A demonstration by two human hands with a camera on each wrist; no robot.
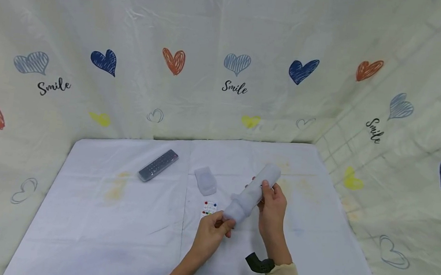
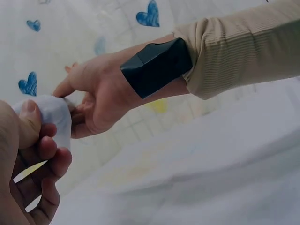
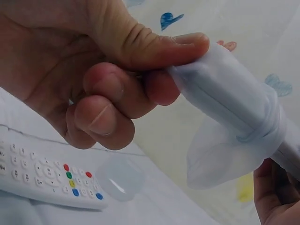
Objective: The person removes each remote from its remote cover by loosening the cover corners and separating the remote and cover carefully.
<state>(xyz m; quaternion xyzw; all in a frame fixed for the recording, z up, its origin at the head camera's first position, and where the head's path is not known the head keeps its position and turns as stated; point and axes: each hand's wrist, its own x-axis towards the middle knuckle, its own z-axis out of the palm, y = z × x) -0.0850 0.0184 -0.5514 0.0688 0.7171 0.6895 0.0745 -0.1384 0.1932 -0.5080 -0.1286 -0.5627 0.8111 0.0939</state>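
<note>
A: Main item?
B: One long bar, straight, covered in thin, whitish, translucent wrap. Held slantwise above the right-hand half of the surface.

A: Condition of the wrap?
B: Smooth over the lower end, bunched into a rolled, wrinkled band farther up; a loose, cloudy flap hangs beside it. Beyond the band a grey part of the bar shows. What the bar is, I cannot tell.

A: Left-hand grip?
B: Pinching the wrap at the bar's lower end, between thumb and forefinger; the other fingers curled.

A: Right-hand grip?
B: Grasping the bar by its upper length, thumb laid along the near face, fingers behind.

A: Also on the surface?
B: One dark grey remote, slim, oblong, many small buttons. One white remote, rounded edges, red, green, yellow and blue keys; partly hidden by the left hand in the head view. One pouch, pale, limp, glossy, near the white remote.

A: Textiles?
B: White cloth, lightly creased, yellow-stained, over the surface. Cream hanging behind, printed with hearts. Beige cuffs, ribbed.
</note>
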